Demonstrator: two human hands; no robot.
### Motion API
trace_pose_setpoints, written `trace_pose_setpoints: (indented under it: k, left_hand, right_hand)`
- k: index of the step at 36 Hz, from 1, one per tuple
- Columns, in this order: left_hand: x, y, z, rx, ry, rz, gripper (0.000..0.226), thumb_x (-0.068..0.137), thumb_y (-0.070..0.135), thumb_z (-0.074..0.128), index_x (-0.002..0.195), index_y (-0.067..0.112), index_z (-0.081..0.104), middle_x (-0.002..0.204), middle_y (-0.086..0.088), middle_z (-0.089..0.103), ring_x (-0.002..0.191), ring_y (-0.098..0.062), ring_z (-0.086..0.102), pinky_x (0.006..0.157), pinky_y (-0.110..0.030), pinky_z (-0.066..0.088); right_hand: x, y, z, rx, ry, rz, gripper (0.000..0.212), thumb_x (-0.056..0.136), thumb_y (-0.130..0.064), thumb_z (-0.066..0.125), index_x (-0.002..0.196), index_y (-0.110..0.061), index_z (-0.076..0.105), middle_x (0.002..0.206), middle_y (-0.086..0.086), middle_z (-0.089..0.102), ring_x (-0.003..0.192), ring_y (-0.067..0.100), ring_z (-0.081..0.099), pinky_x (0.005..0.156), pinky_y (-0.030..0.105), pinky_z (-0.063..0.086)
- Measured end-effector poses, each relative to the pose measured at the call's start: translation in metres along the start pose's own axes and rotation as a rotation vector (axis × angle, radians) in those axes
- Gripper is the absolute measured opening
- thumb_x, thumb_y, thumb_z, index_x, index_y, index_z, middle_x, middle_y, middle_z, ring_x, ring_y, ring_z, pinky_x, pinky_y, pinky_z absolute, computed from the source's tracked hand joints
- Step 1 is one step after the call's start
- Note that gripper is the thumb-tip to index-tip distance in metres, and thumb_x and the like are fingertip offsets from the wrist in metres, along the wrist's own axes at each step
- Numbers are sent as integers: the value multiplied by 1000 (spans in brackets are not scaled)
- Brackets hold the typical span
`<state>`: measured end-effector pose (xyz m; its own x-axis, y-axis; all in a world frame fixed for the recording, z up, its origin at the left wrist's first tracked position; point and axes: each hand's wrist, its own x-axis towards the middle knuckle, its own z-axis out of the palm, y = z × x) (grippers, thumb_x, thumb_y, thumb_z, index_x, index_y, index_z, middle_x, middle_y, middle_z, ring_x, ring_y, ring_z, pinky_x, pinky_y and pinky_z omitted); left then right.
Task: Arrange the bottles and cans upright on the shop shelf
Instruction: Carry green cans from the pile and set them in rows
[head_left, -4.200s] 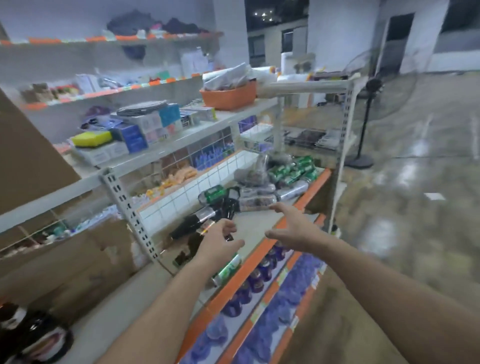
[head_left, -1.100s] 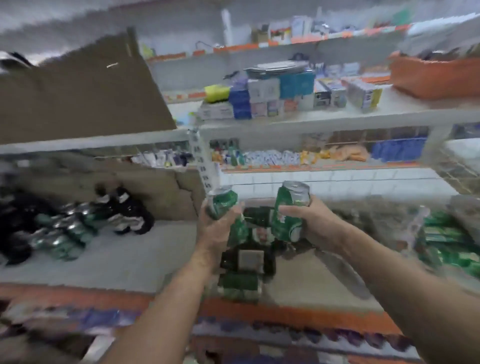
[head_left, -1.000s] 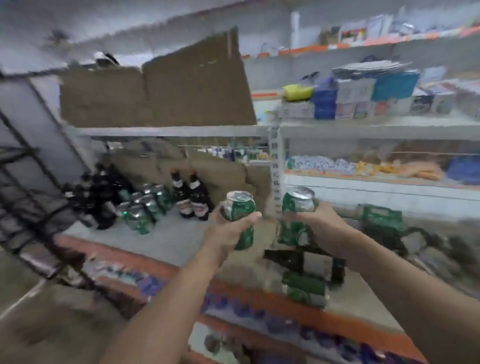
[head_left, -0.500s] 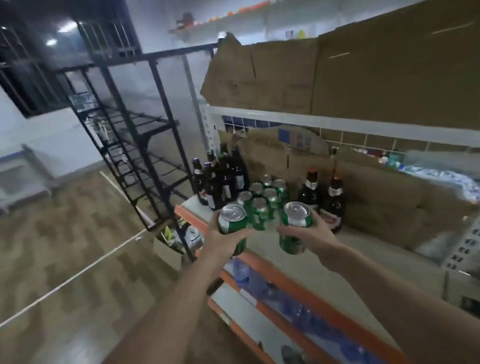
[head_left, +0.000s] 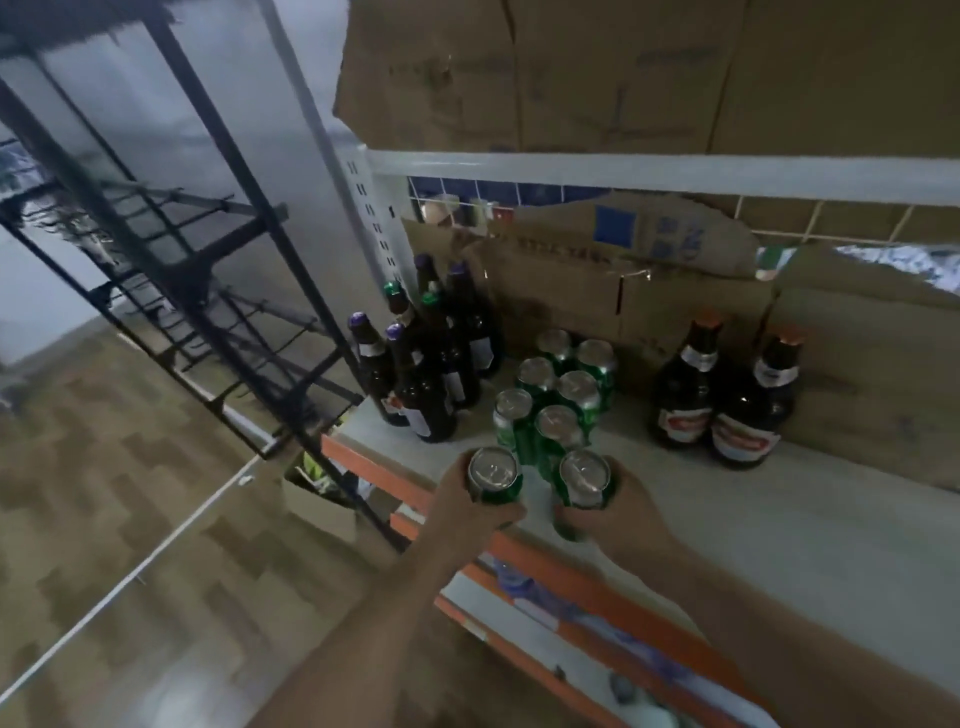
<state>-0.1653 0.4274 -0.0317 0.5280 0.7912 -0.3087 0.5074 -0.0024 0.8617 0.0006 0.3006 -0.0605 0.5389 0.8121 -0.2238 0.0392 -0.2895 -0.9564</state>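
My left hand (head_left: 470, 512) grips an upright green can (head_left: 493, 475) over the front edge of the shelf (head_left: 779, 525). My right hand (head_left: 626, 514) holds a second green can (head_left: 582, 483) upright beside it, low over the shelf board. Just behind both stand several green cans (head_left: 558, 387) in two rows. Left of them is a cluster of dark bottles (head_left: 431, 358) with purple and green caps. Two dark bottles with red labels (head_left: 722, 405) stand at the right.
Cardboard sheets (head_left: 623, 280) line the back of the shelf, and more cardboard (head_left: 649, 73) sits on the white shelf above. A black metal rack (head_left: 171, 249) stands to the left over a wood-pattern floor. The shelf front has an orange rail (head_left: 545, 566), with a lower shelf underneath.
I have turned left from the lying bottles and cans, carrying a green can in each hand. Both cans have come down close to the standing cans at the shelf's left end.
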Motion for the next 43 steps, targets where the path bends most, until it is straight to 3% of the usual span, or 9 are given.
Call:
trace_pose_setpoints:
  k: [2, 6, 11, 16, 19, 24, 31, 35, 43]
  left_hand:
    - [18, -6, -1, 40, -32, 8, 64, 70, 9, 88, 124, 27, 59, 107, 9, 74, 90, -3, 71, 70, -20, 57]
    - [52, -19, -6, 109, -127, 79, 62, 67, 2, 87, 119, 26, 64, 99, 14, 76, 87, 4, 71, 68, -12, 54]
    - [77, -31, -15, 117, -248, 113, 74, 60, 26, 94, 126, 32, 61, 110, 14, 75, 99, -2, 70, 67, -6, 48]
    - [94, -35, -23, 75, -364, 109, 71, 61, 19, 94, 123, 25, 62, 110, 5, 76, 86, 3, 68, 60, -5, 47]
    - [101, -37, -24, 39, -410, 118, 82, 52, 27, 94, 127, 26, 61, 113, 7, 74, 98, -5, 68, 76, -19, 52]
    - [110, -42, -25, -51, -462, 157, 88, 44, 25, 86, 129, 27, 60, 113, 9, 75, 105, -13, 71, 85, -31, 58]
    - [118, -43, -31, -68, -552, 232, 87, 49, 24, 87, 132, 26, 59, 119, 2, 75, 110, -17, 71, 95, -54, 58]
    - [120, -43, -34, -90, -564, 207, 84, 47, 24, 86, 128, 26, 63, 114, 2, 76, 106, -19, 72, 92, -54, 59]
    - [111, -37, -34, -114, -562, 192, 83, 56, 4, 90, 131, 19, 60, 116, 1, 76, 105, -11, 72, 82, -26, 61]
  right_hand:
    - [3, 5, 11, -27, 90, 11, 28, 69, -3, 87, 84, -16, 68, 74, 9, 72, 61, 15, 65, 61, 39, 56]
    - [2, 5, 34, -42, 223, 6, 46, 70, 4, 86, 75, -29, 54, 74, -13, 62, 66, -2, 57, 56, 8, 44]
    - [4, 17, 63, -5, 416, 41, 57, 60, -28, 91, 107, -27, 60, 98, -9, 71, 88, 6, 68, 70, 27, 54]
    - [9, 4, 89, 25, 556, 8, 34, 67, 2, 89, 80, -22, 69, 75, -8, 76, 71, 1, 67, 60, 23, 55]
    - [13, 0, 99, 0, 561, -36, 26, 69, -5, 88, 88, -17, 75, 83, -4, 79, 78, 8, 73, 65, 26, 56]
    - [24, -2, 107, -12, 571, -40, 36, 67, 6, 85, 98, -10, 75, 93, 3, 80, 90, 18, 76, 73, 31, 60]
    - [30, 1, 107, -48, 585, -13, 42, 59, -4, 86, 98, -13, 73, 94, 4, 79, 90, 25, 76, 76, 47, 62]
    - [31, 0, 111, -45, 587, -22, 38, 60, 2, 82, 92, -15, 72, 89, 1, 79, 83, 18, 74, 68, 29, 58]
    - [31, 7, 109, 7, 547, 68, 50, 55, -3, 87, 100, -11, 68, 94, 6, 77, 87, 21, 73, 69, 33, 59]
